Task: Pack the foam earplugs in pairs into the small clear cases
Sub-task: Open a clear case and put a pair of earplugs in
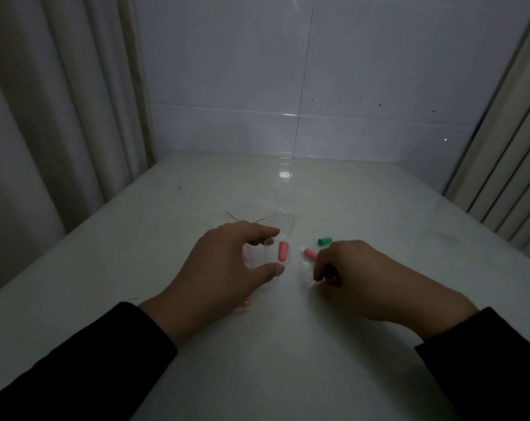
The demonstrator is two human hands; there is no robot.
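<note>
Two pink earplugs (283,251), one green earplug (324,240).

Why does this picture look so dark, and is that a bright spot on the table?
Head view: dim overall, sleeves nearly black; a glare patch from the tiled wall shines on the glossy table; the clear case almost vanishes, only the pink earplug inside shows; wide-angle bending tilts the curtains.

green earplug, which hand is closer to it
Right. The right hand has its knuckles just below and beside the green earplug, not touching it. The left hand is farther left, holding the clear case.
</note>
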